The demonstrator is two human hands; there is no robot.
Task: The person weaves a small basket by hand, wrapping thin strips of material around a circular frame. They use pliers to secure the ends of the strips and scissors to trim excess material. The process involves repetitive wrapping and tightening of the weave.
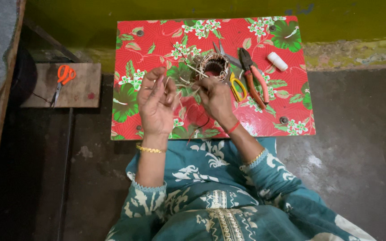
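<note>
Wire coil [214, 66] on red floral table [157, 40], right hand [217, 100] fingers pinching its strands, left hand [156, 103] raised, fingers pinching strand.

The bench [157, 40] wears glossy, smooth oilcloth in red with a floral print. The coil [214, 65] looks like thin bare wire with pale stiff strips. Pliers [252, 76] and scissors [233, 76] are dull metal with plastic grips. The spool [277, 61] looks matt white. The floor [358, 147] is rough, stained concrete; the board [79, 87] is worn wood.
</note>
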